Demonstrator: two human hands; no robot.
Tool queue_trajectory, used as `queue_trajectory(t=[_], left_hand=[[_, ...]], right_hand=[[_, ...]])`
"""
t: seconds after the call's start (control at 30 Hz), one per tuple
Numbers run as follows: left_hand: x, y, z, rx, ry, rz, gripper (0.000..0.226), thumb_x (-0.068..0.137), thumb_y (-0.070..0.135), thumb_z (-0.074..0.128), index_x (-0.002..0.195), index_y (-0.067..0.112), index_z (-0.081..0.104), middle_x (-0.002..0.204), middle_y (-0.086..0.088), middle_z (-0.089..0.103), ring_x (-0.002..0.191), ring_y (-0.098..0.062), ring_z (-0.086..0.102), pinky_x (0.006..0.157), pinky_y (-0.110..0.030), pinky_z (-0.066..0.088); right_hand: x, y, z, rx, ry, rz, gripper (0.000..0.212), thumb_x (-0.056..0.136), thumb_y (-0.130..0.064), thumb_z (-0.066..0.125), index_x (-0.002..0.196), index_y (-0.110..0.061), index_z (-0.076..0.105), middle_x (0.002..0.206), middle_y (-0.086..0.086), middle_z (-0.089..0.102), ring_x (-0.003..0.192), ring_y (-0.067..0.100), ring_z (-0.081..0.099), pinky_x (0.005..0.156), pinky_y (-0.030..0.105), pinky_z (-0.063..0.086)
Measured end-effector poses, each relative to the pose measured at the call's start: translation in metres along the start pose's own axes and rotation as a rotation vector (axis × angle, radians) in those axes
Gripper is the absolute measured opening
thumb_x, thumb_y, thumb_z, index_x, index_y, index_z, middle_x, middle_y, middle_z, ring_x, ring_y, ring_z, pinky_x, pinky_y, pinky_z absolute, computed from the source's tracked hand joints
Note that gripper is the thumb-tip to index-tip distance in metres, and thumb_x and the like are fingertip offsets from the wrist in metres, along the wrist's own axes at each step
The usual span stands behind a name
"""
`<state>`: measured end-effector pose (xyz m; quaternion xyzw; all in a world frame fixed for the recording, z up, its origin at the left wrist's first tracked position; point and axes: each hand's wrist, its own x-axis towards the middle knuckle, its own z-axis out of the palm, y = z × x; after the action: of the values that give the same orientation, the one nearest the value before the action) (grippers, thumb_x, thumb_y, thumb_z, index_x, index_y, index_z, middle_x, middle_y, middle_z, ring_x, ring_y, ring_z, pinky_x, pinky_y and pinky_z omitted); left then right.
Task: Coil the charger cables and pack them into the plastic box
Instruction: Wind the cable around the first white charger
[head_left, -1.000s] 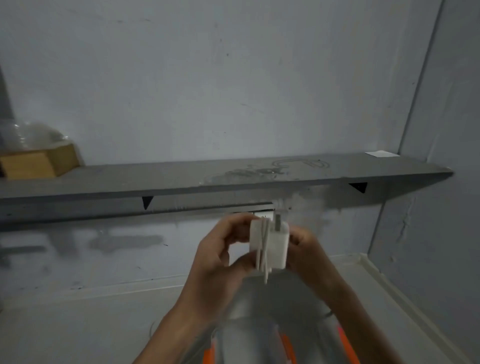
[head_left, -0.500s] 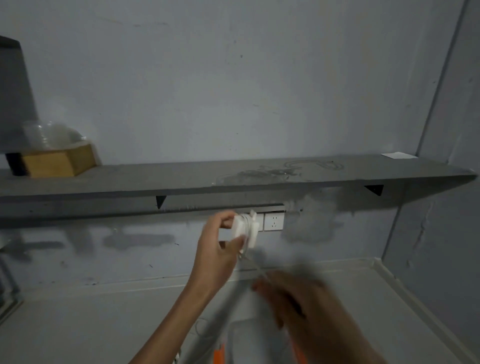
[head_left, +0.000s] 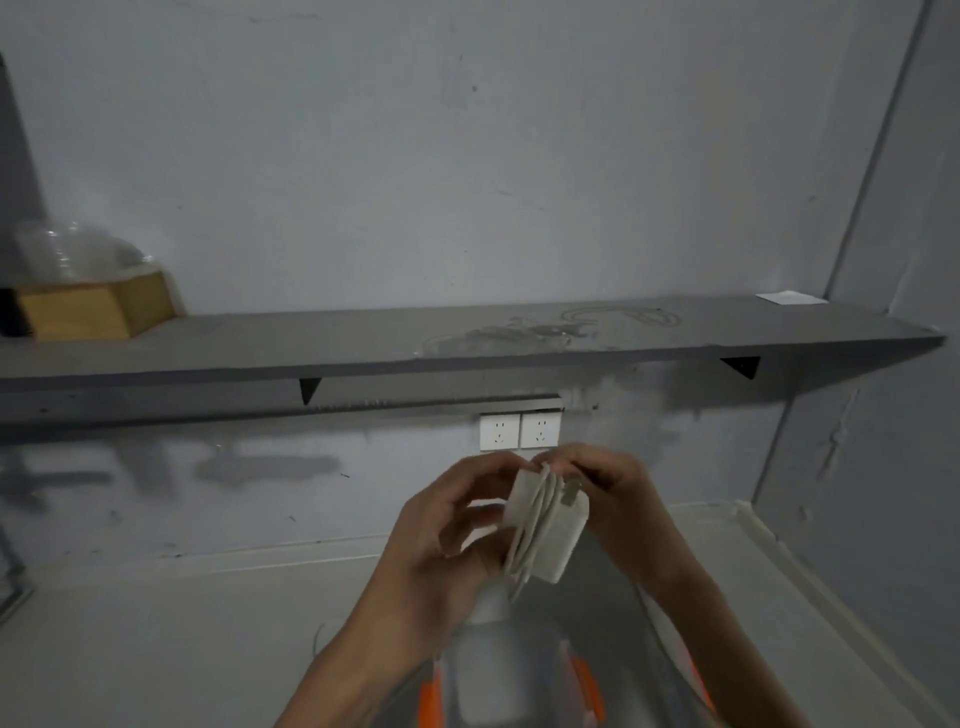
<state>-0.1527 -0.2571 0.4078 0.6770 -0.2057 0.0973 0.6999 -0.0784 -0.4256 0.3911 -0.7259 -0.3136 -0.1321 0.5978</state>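
Observation:
A white charger block (head_left: 558, 530) with metal prongs is held up in front of me. Its white cable (head_left: 535, 519) is wound around the block in several turns, and a short loose end hangs below it. My left hand (head_left: 447, 525) grips the block from the left side. My right hand (head_left: 608, 483) holds it from the top right, fingers pinched at the cable by the prongs. Below my hands stands a clear plastic box (head_left: 519, 675) with orange clips, blurred and partly hidden by my forearms.
A grey shelf (head_left: 467, 343) runs along the wall above two white wall sockets (head_left: 519, 431). A wooden box (head_left: 98, 312) with clear plastic containers sits at the shelf's left end. A white counter (head_left: 156, 623) lies below, meeting the side wall at right.
Half a second ago my right hand swung low and blurred, drawing the cable around. Now it is back up on the block, and the block sits lower and nearer to me.

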Motion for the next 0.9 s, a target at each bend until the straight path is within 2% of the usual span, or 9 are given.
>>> queue_trajectory(t=[0.1, 0.2, 0.33, 0.47, 0.57, 0.67, 0.73, 0.8, 0.9], left_hand=[[0.008, -0.009, 0.002, -0.269, 0.129, -0.111, 0.024, 0.072, 0.011, 0.064, 0.095, 0.01, 0.072, 0.089, -0.008, 0.075, 0.073, -0.016, 0.07, 0.055, -0.022, 0.054], [0.019, -0.022, -0.004, -0.29, 0.223, -0.148, 0.034, 0.082, -0.004, 0.056, 0.113, 0.003, 0.066, 0.1, -0.018, 0.071, 0.082, -0.022, 0.067, 0.068, -0.026, 0.058], [0.036, -0.032, -0.02, -0.374, 0.401, -0.142, 0.043, 0.084, -0.014, 0.05, 0.123, 0.001, 0.058, 0.111, -0.016, 0.067, 0.094, -0.03, 0.066, 0.09, -0.045, 0.055], [0.039, -0.052, -0.026, -0.184, 0.48, -0.126, 0.036, 0.089, -0.011, 0.052, 0.119, 0.009, 0.057, 0.114, -0.012, 0.064, 0.099, -0.033, 0.069, 0.083, -0.05, 0.059], [0.035, -0.066, -0.019, -0.026, 0.486, -0.105, 0.035, 0.089, -0.006, 0.058, 0.115, 0.018, 0.057, 0.11, -0.006, 0.064, 0.104, -0.029, 0.065, 0.08, -0.049, 0.06], [0.03, -0.07, -0.012, 0.216, 0.38, -0.016, 0.03, 0.087, 0.006, 0.066, 0.109, 0.024, 0.06, 0.103, 0.008, 0.065, 0.104, -0.015, 0.062, 0.085, -0.044, 0.058], [0.024, -0.073, -0.009, 0.247, 0.311, -0.012, 0.027, 0.086, 0.008, 0.066, 0.107, 0.024, 0.061, 0.1, 0.012, 0.065, 0.102, -0.013, 0.061, 0.084, -0.034, 0.057], [0.02, -0.074, -0.01, 0.237, 0.309, -0.029, 0.029, 0.085, 0.001, 0.066, 0.106, 0.022, 0.061, 0.098, 0.006, 0.066, 0.1, -0.016, 0.062, 0.079, -0.024, 0.056], [0.023, -0.071, -0.014, 0.181, 0.396, -0.109, 0.031, 0.086, -0.004, 0.064, 0.103, 0.021, 0.06, 0.097, -0.001, 0.064, 0.099, -0.019, 0.064, 0.074, -0.036, 0.061]], right_hand=[[-0.011, 0.015, 0.021, 0.081, 0.042, 0.175, 0.021, 0.085, -0.014, 0.052, 0.07, -0.008, 0.067, 0.056, -0.003, 0.06, 0.053, 0.008, 0.05, 0.053, 0.022, 0.04], [-0.03, 0.013, 0.045, 0.049, 0.077, 0.251, 0.025, 0.085, -0.029, 0.051, 0.064, -0.024, 0.065, 0.044, -0.005, 0.053, 0.037, 0.0, 0.038, 0.042, 0.01, 0.029], [-0.07, 0.016, 0.058, -0.069, -0.097, 0.356, 0.018, 0.096, -0.033, 0.05, 0.105, -0.044, 0.061, 0.056, -0.003, 0.065, 0.043, 0.001, 0.052, 0.049, 0.014, 0.037], [-0.084, -0.003, 0.053, -0.26, -0.223, 0.266, 0.017, 0.093, -0.052, 0.042, 0.107, -0.061, 0.047, 0.065, -0.02, 0.068, 0.068, -0.005, 0.066, 0.068, 0.008, 0.041], [-0.08, -0.022, 0.038, -0.341, -0.272, 0.194, 0.024, 0.095, -0.045, 0.044, 0.108, -0.065, 0.04, 0.063, -0.031, 0.061, 0.074, -0.012, 0.061, 0.076, 0.008, 0.044], [-0.07, -0.04, 0.022, -0.628, -0.278, 0.017, 0.022, 0.094, -0.042, 0.047, 0.116, -0.046, 0.044, 0.063, -0.031, 0.057, 0.068, -0.014, 0.056, 0.064, 0.004, 0.045], [-0.062, -0.046, 0.002, -0.83, -0.136, -0.18, 0.018, 0.089, -0.039, 0.048, 0.099, -0.035, 0.063, 0.069, -0.023, 0.065, 0.063, -0.005, 0.06, 0.053, 0.015, 0.05], [-0.054, -0.054, -0.016, -0.916, -0.067, -0.263, 0.019, 0.087, -0.038, 0.048, 0.091, -0.034, 0.066, 0.072, -0.018, 0.066, 0.064, 0.004, 0.061, 0.051, 0.022, 0.047], [-0.053, -0.063, -0.025, -0.954, -0.171, -0.334, 0.019, 0.091, -0.039, 0.049, 0.093, -0.033, 0.066, 0.078, -0.017, 0.068, 0.068, 0.006, 0.063, 0.05, 0.026, 0.049]])
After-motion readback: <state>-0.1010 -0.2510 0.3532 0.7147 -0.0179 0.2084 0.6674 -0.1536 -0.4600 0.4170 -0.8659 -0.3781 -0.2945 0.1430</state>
